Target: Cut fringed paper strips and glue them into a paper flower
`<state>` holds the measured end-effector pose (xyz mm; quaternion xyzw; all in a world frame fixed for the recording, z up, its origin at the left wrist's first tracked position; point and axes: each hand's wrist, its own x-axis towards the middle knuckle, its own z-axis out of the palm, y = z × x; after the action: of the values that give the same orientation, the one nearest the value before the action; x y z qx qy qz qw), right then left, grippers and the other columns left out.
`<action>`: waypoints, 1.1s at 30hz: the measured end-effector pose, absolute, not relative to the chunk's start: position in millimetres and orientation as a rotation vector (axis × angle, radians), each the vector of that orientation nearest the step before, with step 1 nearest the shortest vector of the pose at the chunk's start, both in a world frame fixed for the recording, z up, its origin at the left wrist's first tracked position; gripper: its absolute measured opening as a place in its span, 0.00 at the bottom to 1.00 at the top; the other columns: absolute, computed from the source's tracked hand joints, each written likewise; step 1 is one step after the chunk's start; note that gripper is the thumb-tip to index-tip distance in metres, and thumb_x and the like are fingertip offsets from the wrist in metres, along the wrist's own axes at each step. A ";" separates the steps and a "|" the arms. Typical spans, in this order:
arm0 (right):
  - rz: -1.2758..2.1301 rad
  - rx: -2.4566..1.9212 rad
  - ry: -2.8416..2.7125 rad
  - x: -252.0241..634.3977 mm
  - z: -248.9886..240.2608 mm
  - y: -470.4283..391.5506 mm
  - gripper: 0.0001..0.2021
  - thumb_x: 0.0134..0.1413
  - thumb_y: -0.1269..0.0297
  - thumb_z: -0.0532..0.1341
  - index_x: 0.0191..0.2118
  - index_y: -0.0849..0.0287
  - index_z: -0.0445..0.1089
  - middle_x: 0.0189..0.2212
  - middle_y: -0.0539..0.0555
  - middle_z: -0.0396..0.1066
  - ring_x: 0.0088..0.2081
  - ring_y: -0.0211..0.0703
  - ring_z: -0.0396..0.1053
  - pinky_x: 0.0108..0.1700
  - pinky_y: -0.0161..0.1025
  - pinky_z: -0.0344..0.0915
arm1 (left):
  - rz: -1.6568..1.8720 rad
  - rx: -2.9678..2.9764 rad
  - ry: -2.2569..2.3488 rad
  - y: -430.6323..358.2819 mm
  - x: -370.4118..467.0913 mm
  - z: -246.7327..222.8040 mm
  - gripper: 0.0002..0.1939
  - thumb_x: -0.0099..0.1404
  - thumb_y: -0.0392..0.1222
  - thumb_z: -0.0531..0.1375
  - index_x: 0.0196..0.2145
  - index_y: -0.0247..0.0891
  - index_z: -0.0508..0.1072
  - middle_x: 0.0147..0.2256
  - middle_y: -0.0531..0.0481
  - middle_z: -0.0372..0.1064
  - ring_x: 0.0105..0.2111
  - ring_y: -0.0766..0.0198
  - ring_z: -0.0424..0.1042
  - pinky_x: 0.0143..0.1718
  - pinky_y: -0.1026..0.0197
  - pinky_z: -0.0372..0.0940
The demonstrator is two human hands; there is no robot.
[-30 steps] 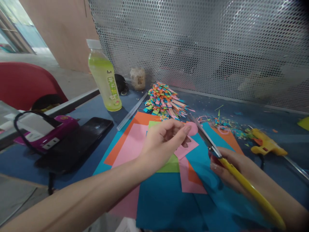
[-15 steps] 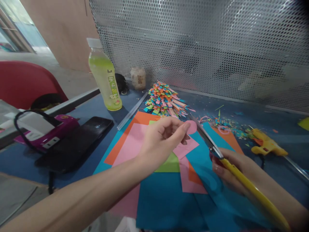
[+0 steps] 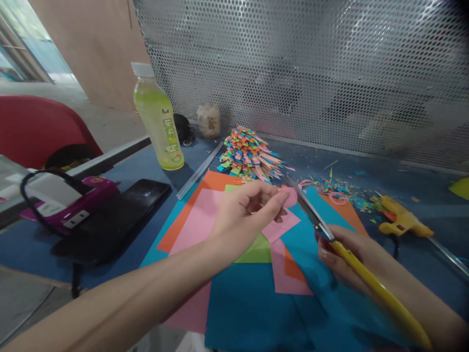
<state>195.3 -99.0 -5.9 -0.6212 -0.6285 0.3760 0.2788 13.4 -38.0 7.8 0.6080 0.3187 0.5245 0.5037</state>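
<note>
The person's left hand (image 3: 245,211) pinches a small rounded piece of pink paper (image 3: 292,196) between thumb and forefinger, just in front of the cone-shaped heap of multicoloured folded paper strips (image 3: 249,154); the fingers are closed on its near edge, so only its far side shows past the fingertips. The right hand (image 3: 348,254), on the right of that heap and nearer the camera, is wrapped around the yellow-handled scissors (image 3: 330,234), whose blades lie together and point up toward the pink piece — their tips just beside it, and whether they touch cannot be told. The piece looks feather-light, thin and floppy, likely to crease or tear if gripped hard; a gentle pinch at its edge, clear of the blades, seems the sensible hold. Beneath both hands lies a loose spread of flat coloured paper sheets (image 3: 249,298) — blue, pink, orange, green — overlapping on a blue tabletop (image 3: 421,195) littered with tiny clippings. Right of the heap rests a yellow glue gun (image 3: 401,221); left of it stands a plastic bottle of green drink (image 3: 158,120), with a black phone (image 3: 120,210) nearer. Behind the heap a perforated metal screen (image 3: 311,68) closes the bench.
</note>
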 end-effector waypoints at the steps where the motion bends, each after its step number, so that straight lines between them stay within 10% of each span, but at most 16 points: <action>1: 0.994 -1.669 -1.692 195.4 -5.8 -98.9 0.20 0.45 0.45 0.59 0.26 0.56 0.54 0.17 0.43 0.50 0.19 0.32 0.49 0.20 0.32 0.46 | 1.266 1.467 0.768 -37.9 13.3 7.7 0.09 0.58 0.39 0.60 0.22 0.36 0.68 0.18 0.56 0.67 0.19 0.73 0.68 0.20 0.71 0.63; 33: 0.990 -1.649 -1.748 195.7 0.1 -96.5 0.20 0.44 0.45 0.59 0.22 0.56 0.53 0.17 0.44 0.52 0.18 0.32 0.51 0.19 0.32 0.50 | 1.281 1.464 0.863 -34.7 12.2 6.7 0.07 0.58 0.42 0.61 0.28 0.35 0.73 0.20 0.52 0.73 0.18 0.70 0.70 0.17 0.71 0.61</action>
<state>195.7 -96.5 0.1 -0.6112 -0.6479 0.3671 0.2682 12.2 -34.7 6.7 0.6015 0.3547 0.5263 0.4852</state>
